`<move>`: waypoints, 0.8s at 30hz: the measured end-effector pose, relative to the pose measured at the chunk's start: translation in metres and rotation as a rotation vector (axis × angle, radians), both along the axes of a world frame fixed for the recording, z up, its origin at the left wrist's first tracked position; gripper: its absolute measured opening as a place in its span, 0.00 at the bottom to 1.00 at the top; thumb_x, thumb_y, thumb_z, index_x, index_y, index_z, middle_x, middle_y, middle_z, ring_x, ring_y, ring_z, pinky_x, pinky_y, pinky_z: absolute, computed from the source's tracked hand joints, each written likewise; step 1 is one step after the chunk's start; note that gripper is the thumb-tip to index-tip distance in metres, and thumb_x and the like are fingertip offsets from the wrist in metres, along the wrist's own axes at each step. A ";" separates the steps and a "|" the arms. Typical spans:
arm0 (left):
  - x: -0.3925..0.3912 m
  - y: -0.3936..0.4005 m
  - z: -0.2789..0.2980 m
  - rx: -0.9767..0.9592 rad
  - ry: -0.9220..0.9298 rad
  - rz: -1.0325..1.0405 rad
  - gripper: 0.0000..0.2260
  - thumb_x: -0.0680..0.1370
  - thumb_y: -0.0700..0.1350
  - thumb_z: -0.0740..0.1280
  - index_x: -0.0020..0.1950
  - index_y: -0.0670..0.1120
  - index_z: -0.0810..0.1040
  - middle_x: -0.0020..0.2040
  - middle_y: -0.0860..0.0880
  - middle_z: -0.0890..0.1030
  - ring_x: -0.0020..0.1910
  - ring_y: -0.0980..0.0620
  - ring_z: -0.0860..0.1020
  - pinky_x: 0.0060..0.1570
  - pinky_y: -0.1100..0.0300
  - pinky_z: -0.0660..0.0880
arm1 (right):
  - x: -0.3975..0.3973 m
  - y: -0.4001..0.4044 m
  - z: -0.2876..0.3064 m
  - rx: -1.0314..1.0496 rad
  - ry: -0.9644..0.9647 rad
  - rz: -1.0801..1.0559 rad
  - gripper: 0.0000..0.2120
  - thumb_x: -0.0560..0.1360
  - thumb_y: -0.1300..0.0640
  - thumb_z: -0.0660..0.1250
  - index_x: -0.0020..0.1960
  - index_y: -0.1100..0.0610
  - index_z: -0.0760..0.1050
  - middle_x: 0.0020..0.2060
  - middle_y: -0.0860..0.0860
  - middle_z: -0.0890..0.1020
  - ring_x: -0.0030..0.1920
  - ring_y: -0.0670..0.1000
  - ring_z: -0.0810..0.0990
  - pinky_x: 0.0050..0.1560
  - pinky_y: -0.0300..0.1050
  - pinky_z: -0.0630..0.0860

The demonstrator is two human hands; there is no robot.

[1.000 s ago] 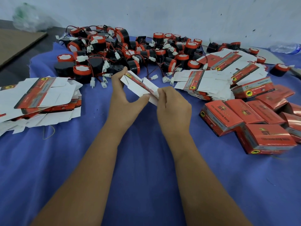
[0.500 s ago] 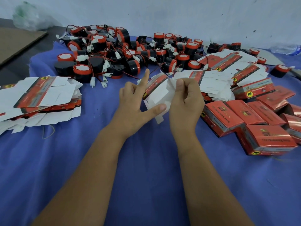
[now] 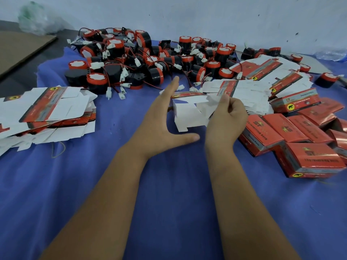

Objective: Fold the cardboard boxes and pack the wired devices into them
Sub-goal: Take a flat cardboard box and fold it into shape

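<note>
Big blue cloth (image 3: pixel 169 212) covers the whole table. Along the far side there's a huge tangle of black-and-red wired devices (image 3: pixel 150 59) with white plugs. On the right, a bunch of finished red boxes (image 3: pixel 300 143), with a pile of flat blanks (image 3: pixel 249 91) just beyond them. Another stack of flat blanks (image 3: pixel 43 113) sits on the left. In the middle, a half-folded box (image 3: pixel 189 115) is up off the cloth between both hands, white inside facing the camera. Left hand (image 3: pixel 161 121) is flat against its left side, fingers straight, thumb spread out underneath. Right hand (image 3: pixel 227 119) is pinching a white flap on its right.
</note>
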State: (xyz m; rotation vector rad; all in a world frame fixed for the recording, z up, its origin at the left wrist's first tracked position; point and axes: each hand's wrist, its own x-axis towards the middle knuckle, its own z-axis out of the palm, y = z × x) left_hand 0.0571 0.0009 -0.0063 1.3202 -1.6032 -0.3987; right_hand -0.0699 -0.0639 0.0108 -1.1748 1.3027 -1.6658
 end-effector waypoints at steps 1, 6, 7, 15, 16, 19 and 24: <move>-0.001 -0.002 -0.002 -0.010 -0.051 0.005 0.49 0.67 0.56 0.79 0.77 0.61 0.49 0.74 0.69 0.57 0.73 0.69 0.58 0.71 0.70 0.60 | -0.001 -0.001 0.000 0.051 -0.062 0.000 0.11 0.81 0.54 0.61 0.43 0.57 0.76 0.37 0.51 0.80 0.39 0.47 0.77 0.42 0.44 0.77; 0.000 -0.009 -0.005 -0.122 -0.167 0.177 0.30 0.76 0.47 0.72 0.76 0.50 0.65 0.69 0.60 0.68 0.71 0.57 0.66 0.66 0.76 0.56 | -0.001 0.000 0.005 0.150 -0.276 0.118 0.12 0.80 0.59 0.62 0.38 0.57 0.76 0.37 0.53 0.81 0.39 0.52 0.79 0.39 0.48 0.80; 0.000 -0.009 -0.005 -0.133 -0.136 0.199 0.27 0.77 0.48 0.71 0.74 0.52 0.67 0.68 0.62 0.69 0.69 0.60 0.66 0.65 0.76 0.57 | -0.001 0.000 0.006 0.129 -0.283 0.173 0.12 0.80 0.59 0.62 0.38 0.56 0.75 0.37 0.52 0.81 0.40 0.52 0.79 0.39 0.47 0.80; 0.000 -0.007 0.011 -0.201 0.390 0.265 0.13 0.79 0.47 0.63 0.63 0.50 0.71 0.60 0.48 0.78 0.60 0.53 0.77 0.60 0.51 0.76 | 0.014 0.018 0.000 -0.075 0.124 0.583 0.13 0.75 0.51 0.67 0.59 0.48 0.73 0.58 0.47 0.74 0.59 0.46 0.74 0.62 0.43 0.73; 0.000 -0.006 0.013 -0.204 0.468 0.258 0.11 0.79 0.47 0.62 0.61 0.51 0.70 0.58 0.50 0.79 0.57 0.55 0.79 0.57 0.53 0.77 | 0.016 0.020 -0.002 -0.061 0.164 0.589 0.15 0.75 0.50 0.67 0.60 0.49 0.72 0.60 0.47 0.73 0.62 0.47 0.73 0.65 0.49 0.72; 0.001 -0.001 0.013 -0.212 0.596 0.245 0.08 0.80 0.47 0.61 0.58 0.50 0.72 0.50 0.56 0.80 0.47 0.62 0.80 0.46 0.63 0.77 | 0.015 0.021 -0.002 -0.033 0.092 0.667 0.22 0.75 0.49 0.67 0.67 0.51 0.70 0.65 0.47 0.74 0.66 0.48 0.73 0.66 0.51 0.73; -0.004 0.002 0.015 -0.089 0.587 0.136 0.05 0.80 0.47 0.63 0.55 0.52 0.74 0.44 0.61 0.83 0.44 0.63 0.81 0.41 0.67 0.77 | 0.017 0.023 0.000 -0.004 -0.145 0.780 0.15 0.78 0.58 0.66 0.64 0.56 0.73 0.57 0.53 0.81 0.55 0.50 0.82 0.53 0.45 0.80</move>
